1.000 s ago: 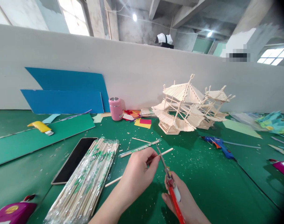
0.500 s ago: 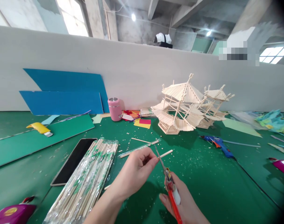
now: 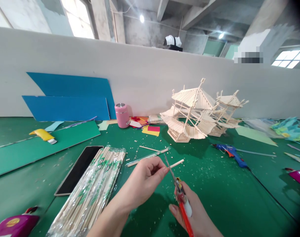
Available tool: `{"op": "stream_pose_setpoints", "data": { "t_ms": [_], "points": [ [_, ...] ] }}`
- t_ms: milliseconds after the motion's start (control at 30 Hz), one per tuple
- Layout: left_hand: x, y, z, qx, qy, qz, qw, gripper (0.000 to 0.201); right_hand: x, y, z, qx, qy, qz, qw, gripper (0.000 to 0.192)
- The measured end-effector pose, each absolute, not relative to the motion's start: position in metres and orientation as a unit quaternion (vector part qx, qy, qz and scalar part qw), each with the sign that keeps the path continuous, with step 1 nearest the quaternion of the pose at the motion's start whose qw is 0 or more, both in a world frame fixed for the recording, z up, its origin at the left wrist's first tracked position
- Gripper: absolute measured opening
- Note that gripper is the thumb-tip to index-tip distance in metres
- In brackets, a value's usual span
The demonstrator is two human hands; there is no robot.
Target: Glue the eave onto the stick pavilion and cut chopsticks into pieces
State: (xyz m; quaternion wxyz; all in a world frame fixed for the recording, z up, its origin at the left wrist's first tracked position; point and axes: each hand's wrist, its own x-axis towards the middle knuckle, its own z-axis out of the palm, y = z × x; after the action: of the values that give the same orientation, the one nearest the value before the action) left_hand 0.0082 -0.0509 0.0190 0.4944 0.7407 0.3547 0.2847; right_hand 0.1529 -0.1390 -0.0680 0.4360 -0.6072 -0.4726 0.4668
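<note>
My left hand pinches a thin wooden chopstick, whose end sticks out to the right past the fingertips. Most of the chopstick is hidden by the hand. My right hand is wrapped around red-handled shears. Their narrow metal blades lie across the chopstick, close beside my left fingertips. Whether the blades have cut into the wood I cannot tell. Left of my hands lies a clear bag of wrapped chopsticks.
A stick-built pavilion model stands at the back right. A blue glue gun lies right of it. Also about are a phone, pink flask, yellow cutter, blue boards, another wrapped pair of chopsticks and wood scraps.
Hardly anything differs. The whole view has shifted slightly, and both hands keep the same hold on the chopstick and the shears.
</note>
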Motion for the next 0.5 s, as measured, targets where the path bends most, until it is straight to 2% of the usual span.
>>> {"op": "stream_pose_setpoints", "data": {
  "t_ms": [100,300,400,500],
  "points": [
    [0.008,-0.051,0.021,0.73,0.353,0.292,0.507,0.022,0.152,-0.139,-0.063,-0.62,-0.467,0.457,0.434,0.029],
    [0.005,-0.05,0.027,0.675,0.334,0.307,0.582,0.023,0.158,-0.14,-0.03,-0.642,-0.432,0.452,0.444,0.058],
    [-0.007,-0.048,0.032,0.63,0.326,0.34,0.617,0.023,0.168,-0.142,-0.028,-0.643,-0.444,0.459,0.423,0.055],
    [-0.021,-0.047,0.038,0.618,0.361,0.408,0.567,0.022,0.193,-0.143,-0.042,-0.664,-0.486,0.424,0.378,0.044]
  ]
}}
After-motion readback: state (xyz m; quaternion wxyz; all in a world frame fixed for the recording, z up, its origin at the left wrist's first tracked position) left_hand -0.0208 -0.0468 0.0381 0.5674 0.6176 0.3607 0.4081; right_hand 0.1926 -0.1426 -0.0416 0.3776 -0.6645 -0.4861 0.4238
